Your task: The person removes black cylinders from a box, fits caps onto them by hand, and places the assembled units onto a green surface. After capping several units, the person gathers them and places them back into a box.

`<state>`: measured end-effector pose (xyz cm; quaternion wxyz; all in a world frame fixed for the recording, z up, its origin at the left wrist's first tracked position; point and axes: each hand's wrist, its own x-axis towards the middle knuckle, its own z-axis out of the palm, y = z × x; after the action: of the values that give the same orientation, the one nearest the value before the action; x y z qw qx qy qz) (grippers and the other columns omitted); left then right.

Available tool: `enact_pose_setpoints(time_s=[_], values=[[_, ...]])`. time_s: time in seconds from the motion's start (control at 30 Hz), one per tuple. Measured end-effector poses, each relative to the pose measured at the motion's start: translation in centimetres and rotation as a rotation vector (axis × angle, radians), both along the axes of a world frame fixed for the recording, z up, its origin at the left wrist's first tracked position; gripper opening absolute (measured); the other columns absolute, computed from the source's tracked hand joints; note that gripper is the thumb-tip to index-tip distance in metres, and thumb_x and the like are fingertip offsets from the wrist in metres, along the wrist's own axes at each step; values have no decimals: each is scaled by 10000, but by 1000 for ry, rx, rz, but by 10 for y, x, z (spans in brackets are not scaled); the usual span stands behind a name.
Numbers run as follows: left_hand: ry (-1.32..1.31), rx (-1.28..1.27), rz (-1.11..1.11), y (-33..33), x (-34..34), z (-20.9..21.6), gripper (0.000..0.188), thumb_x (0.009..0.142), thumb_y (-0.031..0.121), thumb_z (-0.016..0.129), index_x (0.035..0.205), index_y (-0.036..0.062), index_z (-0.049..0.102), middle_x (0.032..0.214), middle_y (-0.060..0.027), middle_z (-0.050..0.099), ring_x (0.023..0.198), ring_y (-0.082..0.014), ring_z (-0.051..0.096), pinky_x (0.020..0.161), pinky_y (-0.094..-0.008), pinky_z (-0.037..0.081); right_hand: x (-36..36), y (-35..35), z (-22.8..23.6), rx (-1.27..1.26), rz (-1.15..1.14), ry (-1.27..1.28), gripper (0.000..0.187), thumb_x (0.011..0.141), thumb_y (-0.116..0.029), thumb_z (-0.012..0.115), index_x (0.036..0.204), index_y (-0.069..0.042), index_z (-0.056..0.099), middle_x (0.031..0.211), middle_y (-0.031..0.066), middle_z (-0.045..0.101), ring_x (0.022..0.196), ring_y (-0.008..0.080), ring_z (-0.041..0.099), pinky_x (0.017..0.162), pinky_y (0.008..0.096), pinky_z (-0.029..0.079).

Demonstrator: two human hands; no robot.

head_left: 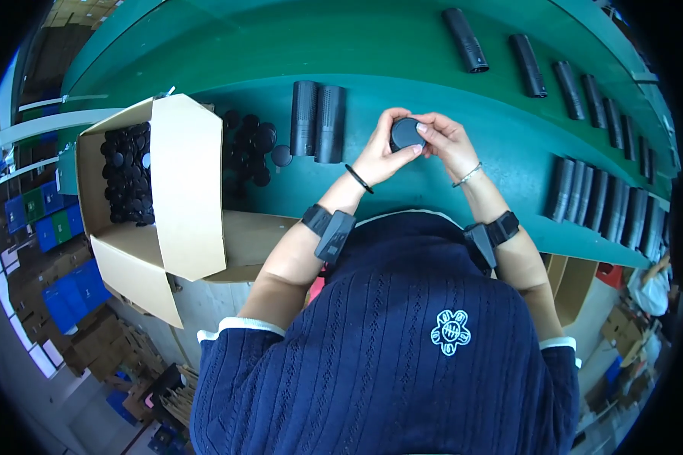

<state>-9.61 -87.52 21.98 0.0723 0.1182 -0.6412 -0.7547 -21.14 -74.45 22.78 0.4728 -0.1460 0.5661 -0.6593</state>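
Between my two hands is a round black cap (407, 133), its flat face turned up toward me. My left hand (385, 144) curls around its left side, with the thumb at the lower edge. My right hand (449, 142) grips the right side, thumb pressed on the rim. Whether a tube sits beneath the cap cannot be made out. Left of my hands, two black perforated cylinders (317, 121) lie side by side on the green work surface (387, 178). Loose black round caps (252, 144) are heaped beyond them to the left, one of them close to the cylinders.
An open cardboard box (190, 189) full of black caps (130, 171) stands at the left edge. At the right, a row of black cylinders (603, 199) lies close together. More cylinders (527, 66) are spaced out along the darker green strip (357, 45) at the far side.
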Motion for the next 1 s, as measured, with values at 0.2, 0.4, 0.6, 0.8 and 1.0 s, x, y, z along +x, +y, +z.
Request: enact_pose_setpoints(time_s=[0.2, 0.4, 0.6, 0.8, 1.0], values=[[8, -262, -16, -7, -3, 6, 701, 731, 171, 767, 1264, 31, 333, 1144, -158, 488, 1121, -245, 492, 934, -355, 420, -9, 2, 2, 35, 13, -155, 294, 906, -208, 595, 1139, -29, 610, 814, 14, 616, 630, 68, 545, 583, 204, 467], [-31, -141, 28, -4, -2, -1, 646, 774, 206, 744, 1249, 9, 352, 1120, -131, 530, 1057, -200, 533, 915, -331, 437, -6, 19, -27, -51, 42, -145, 451, 854, -182, 655, 1258, -39, 515, 1005, 53, 581, 897, 122, 548, 785, 240, 471], [-116, -79, 190, -21, -11, -13, 650, 802, 296, 716, 1253, -13, 365, 1136, -155, 524, 1063, -217, 526, 892, -340, 448, 9, 19, -54, 79, 290, 37, 850, 682, -133, 778, 1386, -70, 305, 1166, 100, 527, 1112, 219, 502, 945, 340, 412], [-547, -1312, 480, -69, -1, -22, 788, 722, 357, 746, 1331, 29, 368, 1192, -219, 460, 1000, -364, 494, 827, -415, 465, -75, -40, -63, 305, 54, 417, 686, 726, -176, 746, 1256, -130, 313, 982, 179, 577, 860, 222, 600, 740, 346, 495], [-872, -1149, 174, -73, -17, -37, 1137, 556, 173, 793, 1432, -3, 88, 1132, -227, 522, 1042, -378, 492, 870, -425, 448, -141, -96, -76, 601, -138, 1309, 461, 803, -262, 682, 1178, -150, 438, 1009, 201, 615, 892, 386, 604, 761, 462, 482]])
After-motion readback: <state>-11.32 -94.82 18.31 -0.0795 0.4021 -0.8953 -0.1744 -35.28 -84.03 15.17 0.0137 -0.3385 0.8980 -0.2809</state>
